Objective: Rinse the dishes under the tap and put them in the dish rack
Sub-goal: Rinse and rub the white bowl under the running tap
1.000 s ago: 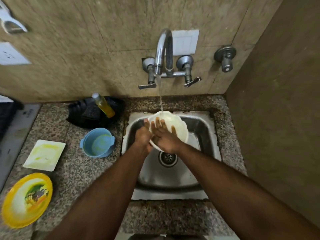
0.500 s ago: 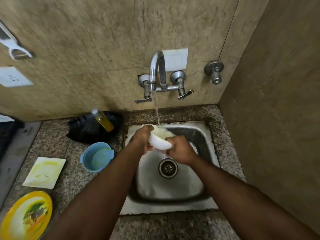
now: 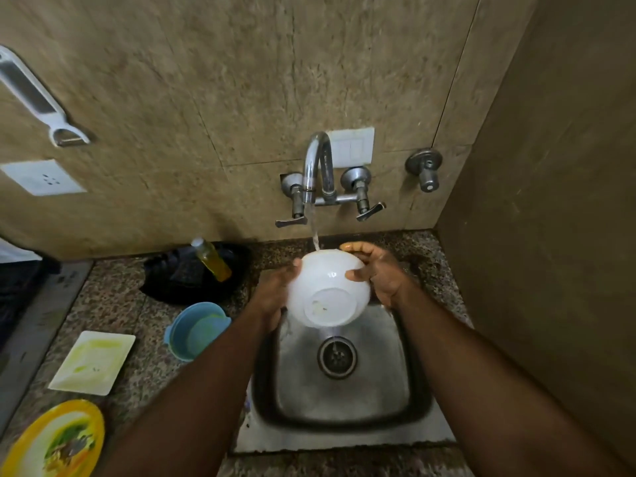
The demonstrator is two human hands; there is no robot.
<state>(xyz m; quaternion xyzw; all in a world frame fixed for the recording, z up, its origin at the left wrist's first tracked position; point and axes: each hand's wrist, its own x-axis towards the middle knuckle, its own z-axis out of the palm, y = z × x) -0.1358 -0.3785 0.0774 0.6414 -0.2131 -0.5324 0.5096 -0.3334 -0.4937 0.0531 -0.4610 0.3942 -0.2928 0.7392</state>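
I hold a white bowl (image 3: 327, 290) over the steel sink (image 3: 406, 380), its underside turned towards me. Water from the tap (image 3: 316, 166) falls onto its far rim. My left hand (image 3: 275, 294) grips the bowl's left side, mostly hidden behind it. My right hand (image 3: 378, 273) grips the right side, fingers curled over the top rim and thumb on the outer wall. On the counter to the left lie a blue bowl (image 3: 196, 330), a white square plate (image 3: 93, 361) with yellow smears, and a yellow plate (image 3: 55, 442) with food scraps.
A black pan (image 3: 179, 280) with a yellow soap bottle (image 3: 213, 258) lying across it sits behind the blue bowl. A second tap valve (image 3: 425, 170) juts from the wall at right. A side wall closes off the right. A peeler (image 3: 38, 101) hangs on the left wall.
The bowl has been turned over from facing up to showing its base and lifted higher under the stream. My right hand moved from the bowl's near edge to its right rim.
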